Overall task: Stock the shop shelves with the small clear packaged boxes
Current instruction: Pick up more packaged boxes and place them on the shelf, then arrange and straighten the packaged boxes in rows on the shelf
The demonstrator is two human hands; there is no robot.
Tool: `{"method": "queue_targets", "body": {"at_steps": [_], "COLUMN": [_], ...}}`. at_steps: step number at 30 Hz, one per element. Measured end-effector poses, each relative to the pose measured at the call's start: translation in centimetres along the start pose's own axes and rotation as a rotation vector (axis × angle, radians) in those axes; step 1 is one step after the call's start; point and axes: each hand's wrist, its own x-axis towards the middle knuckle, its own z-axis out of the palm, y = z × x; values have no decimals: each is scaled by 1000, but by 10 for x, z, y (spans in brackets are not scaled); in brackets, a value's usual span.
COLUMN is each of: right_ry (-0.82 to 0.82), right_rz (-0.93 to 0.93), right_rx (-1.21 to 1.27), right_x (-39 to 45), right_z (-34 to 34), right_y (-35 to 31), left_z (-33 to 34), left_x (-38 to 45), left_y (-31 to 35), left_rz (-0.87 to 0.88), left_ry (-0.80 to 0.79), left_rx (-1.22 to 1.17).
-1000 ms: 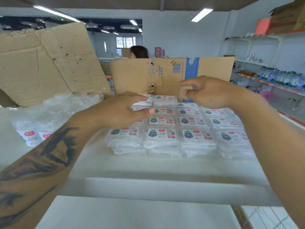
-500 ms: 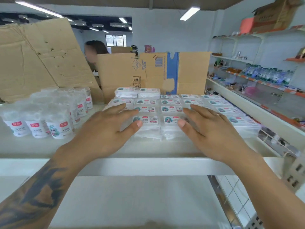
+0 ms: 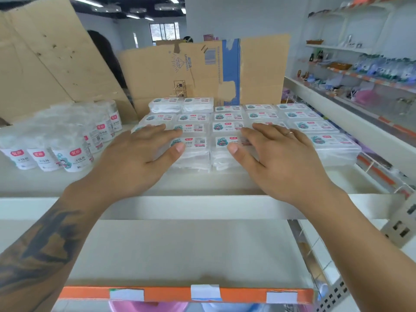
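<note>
Several small clear packaged boxes [image 3: 227,127] with white and teal labels lie in tidy rows on the top white shelf [image 3: 202,188], stacked two or three high. My left hand [image 3: 144,158] lies flat on the left front boxes, fingers straight and spread. My right hand [image 3: 276,156], with a ring on one finger, lies flat on the boxes just right of the middle. Neither hand grips a box. The boxes under both palms are hidden.
Several clear round tubs with red labels [image 3: 65,140] stand on the shelf's left. Cardboard sheets [image 3: 202,70] lean behind the stock, with a person partly hidden behind them. A lower white shelf [image 3: 180,255] has an orange price strip. Wall shelves [image 3: 371,70] with goods run along the right.
Both hands came down from the back of the box rows and now rest flat on the front boxes. The view tilted down, showing the lower shelf.
</note>
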Motion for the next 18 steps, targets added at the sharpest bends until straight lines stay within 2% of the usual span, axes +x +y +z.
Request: {"method": "queue_targets", "body": {"at_steps": [5,9,14,18], "right_ry": [-2,54,62,28], "right_rz": [1,-1,-63,-99], "right_rx": [65,87,68,67], "right_x": [-2,-15,-37,-55], "right_z": [-3,-10,-1,17], "right_y": [0,-22,-92,-171], "left_z": [1,-8,-21,-36], "left_x": [0,-13,-64,-123], "left_y": [2,3,-27,-90], "left_rz": [14,95,99,72], "left_ry": [16,114,172,183], "left_rx": [-22,-102,-43,81]}}
